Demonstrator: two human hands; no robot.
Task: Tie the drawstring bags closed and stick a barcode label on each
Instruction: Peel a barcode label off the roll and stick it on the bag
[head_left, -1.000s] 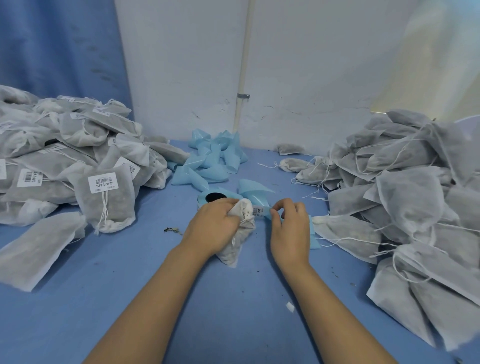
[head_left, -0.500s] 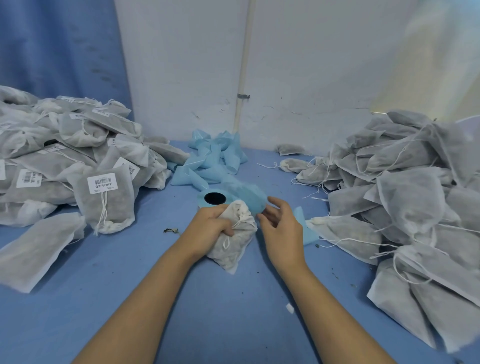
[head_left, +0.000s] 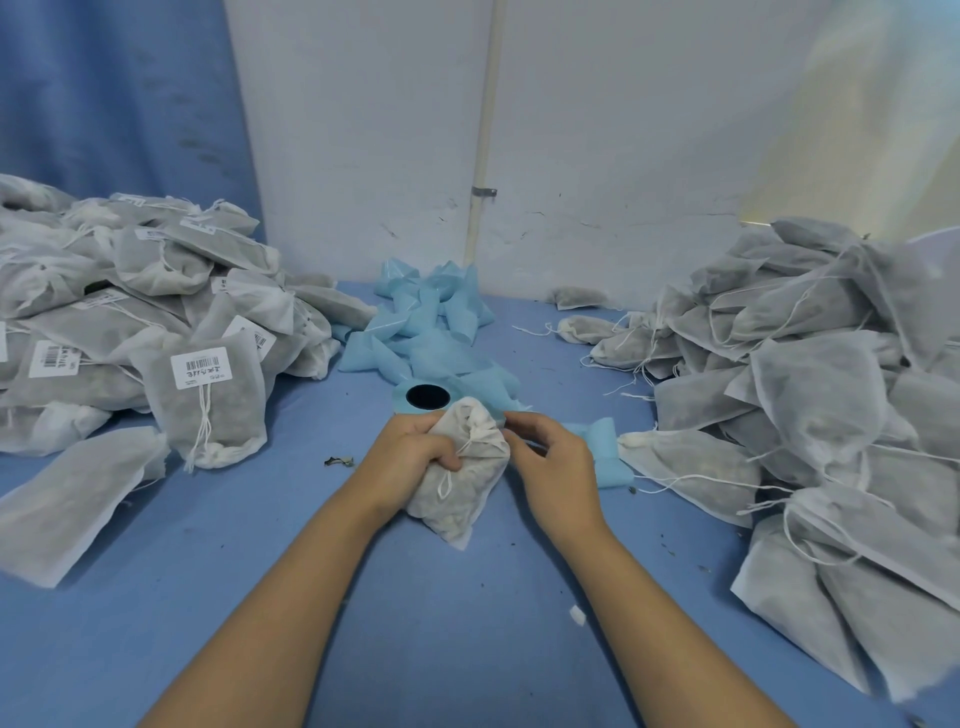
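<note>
held bag (head_left: 467, 483): thin non-woven cloth, matt, bit fuzzy, half see-through. drawstring (head_left: 444, 480): white cord, soft-looking. label (head_left: 200, 367) on left pile bag: white paper, matt. backing scraps (head_left: 426, 332): pale blue paper, smooth, slight sheen. table cover (head_left: 415, 649): blue, matt, looks like cloth. wall (head_left: 363, 156): white paint, rough, chipped. curtain (head_left: 119, 104): blue fabric, matt.

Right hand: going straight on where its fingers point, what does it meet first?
The right hand would probably meet the gathered neck of the white fabric drawstring bag gripped by the left hand; depth unclear.
</note>
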